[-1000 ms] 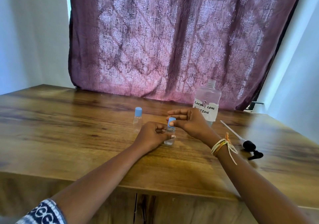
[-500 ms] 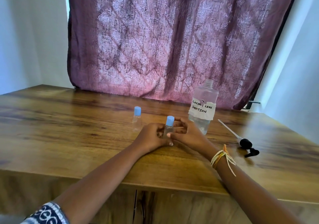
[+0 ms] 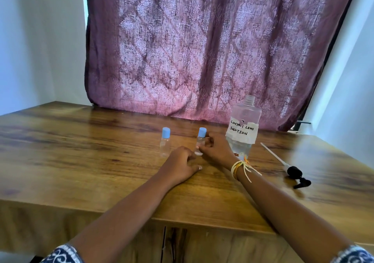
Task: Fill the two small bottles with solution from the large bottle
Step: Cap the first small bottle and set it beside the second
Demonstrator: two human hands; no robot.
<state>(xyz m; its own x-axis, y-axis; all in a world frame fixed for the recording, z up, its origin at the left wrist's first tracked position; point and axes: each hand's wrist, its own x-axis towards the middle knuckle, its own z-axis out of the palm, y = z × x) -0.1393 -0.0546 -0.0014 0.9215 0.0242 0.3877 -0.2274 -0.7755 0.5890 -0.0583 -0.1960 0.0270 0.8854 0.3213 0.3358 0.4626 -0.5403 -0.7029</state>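
Note:
Two small clear bottles with blue caps stand upright on the wooden table (image 3: 81, 161). The left small bottle (image 3: 165, 142) stands free. My right hand (image 3: 217, 150) grips the right small bottle (image 3: 201, 140) around its body. My left hand (image 3: 180, 166) rests on the table just in front of that bottle, fingers curled, holding nothing. The large clear bottle (image 3: 243, 127), uncapped, with a white label reading "contact lens solution", stands behind my right hand and holds a little liquid.
A black pump top with a long white tube (image 3: 291, 170) lies on the table to the right of the large bottle. A purple patterned curtain (image 3: 202, 50) hangs behind the table. The table's front edge is near my forearms.
My left hand has let go of the right small bottle and drawn back onto the table. My right hand has moved from the cap down to the bottle's body.

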